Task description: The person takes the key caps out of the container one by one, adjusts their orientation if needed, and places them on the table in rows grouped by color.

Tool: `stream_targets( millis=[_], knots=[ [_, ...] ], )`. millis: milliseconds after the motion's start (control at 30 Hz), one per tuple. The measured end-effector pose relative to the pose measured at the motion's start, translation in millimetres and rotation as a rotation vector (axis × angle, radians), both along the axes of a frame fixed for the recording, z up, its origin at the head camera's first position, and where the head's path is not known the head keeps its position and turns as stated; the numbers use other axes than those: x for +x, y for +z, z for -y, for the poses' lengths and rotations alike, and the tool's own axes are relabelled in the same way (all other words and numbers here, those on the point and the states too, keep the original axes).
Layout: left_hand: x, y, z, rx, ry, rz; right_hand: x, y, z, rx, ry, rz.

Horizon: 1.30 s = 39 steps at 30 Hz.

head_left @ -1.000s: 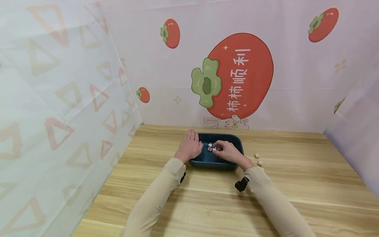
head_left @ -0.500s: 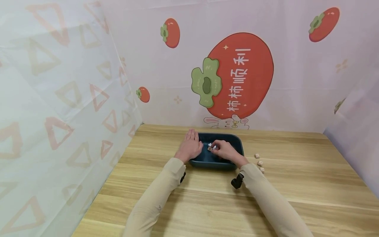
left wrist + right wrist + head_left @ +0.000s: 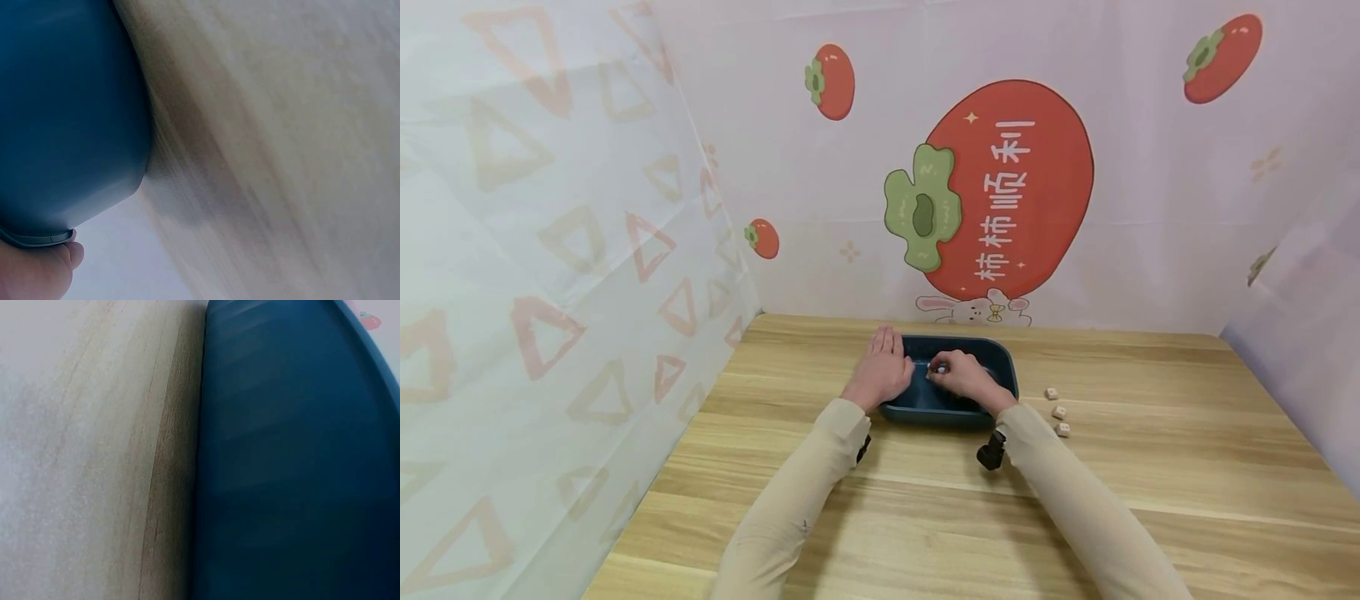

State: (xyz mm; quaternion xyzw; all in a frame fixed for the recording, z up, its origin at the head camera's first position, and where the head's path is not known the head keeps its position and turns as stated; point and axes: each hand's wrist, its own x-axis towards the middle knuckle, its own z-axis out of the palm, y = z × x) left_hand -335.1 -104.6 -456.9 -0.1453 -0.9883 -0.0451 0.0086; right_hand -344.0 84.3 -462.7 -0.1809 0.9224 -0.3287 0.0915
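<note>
Near the middle of the head frame, a small pale cube (image 3: 942, 369), mostly hidden — pinched between the thumb and curled fingers of the right hand (image 3: 967, 380), inside a dark blue tray (image 3: 940, 417). Along the tray's left rim, the left hand (image 3: 882, 373), fingers straight and touching it. Right of the tray, three loose cubes (image 3: 1059, 412) on a wooden table (image 3: 925, 517). Across the upper frame — a pale backdrop (image 3: 850, 183) printed with red fruit.
</note>
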Motion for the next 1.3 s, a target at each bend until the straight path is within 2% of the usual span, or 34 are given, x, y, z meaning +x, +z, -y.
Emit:
stream_targets(
  millis=[400, 700, 1300],
  knots=[
    [2.4, 2.1, 0.3, -0.014, 0.007, 0.011, -2.0, -2.5, 9, 0.057, -0.024, 0.044],
    [0.7, 1.1, -0.1, 0.014, 0.01, 0.015, 0.6, 1.0, 12, 0.101, -0.014, -0.003],
    [1.1, 2.1, -1.1, -0.005, 0.014, 0.026, 0.5, -0.7, 11, 0.145, -0.018, -0.017]
  ],
)
